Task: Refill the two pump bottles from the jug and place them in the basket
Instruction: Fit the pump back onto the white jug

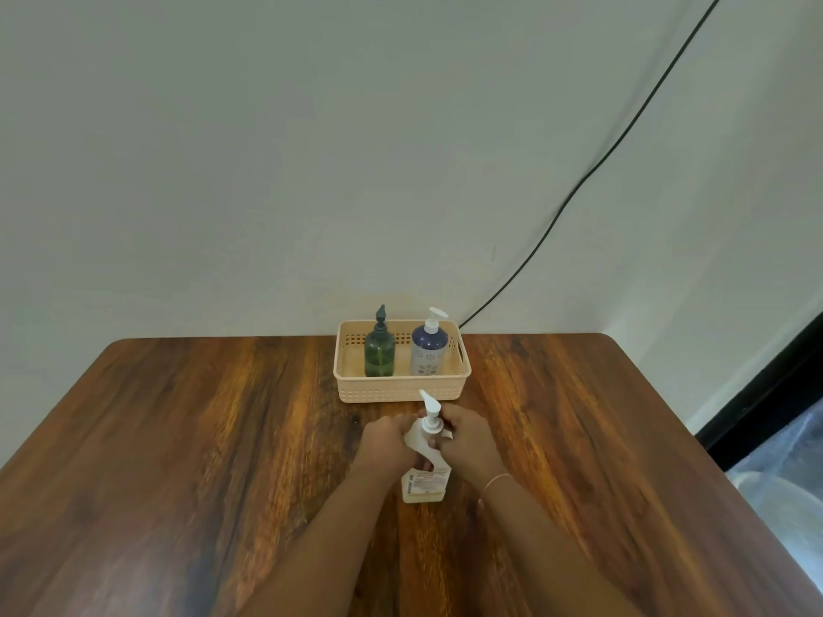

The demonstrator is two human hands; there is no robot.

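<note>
A white jug (424, 483) with a white pump head stands on the wooden table (178, 438), a little yellowish liquid at its bottom. My left hand (388, 443) grips its upper body from the left. My right hand (465, 436) holds its neck and handle from the right, just under the pump. Behind it, a beige plastic basket (401, 389) holds two upright pump bottles: a dark green one (379, 351) on the left and a blue-and-white one (428, 349) on the right.
The basket sits at the table's far edge against a pale wall. A black cable (579, 184) runs down the wall to behind the basket. A dark frame and glass (779, 407) lie off the table's right side.
</note>
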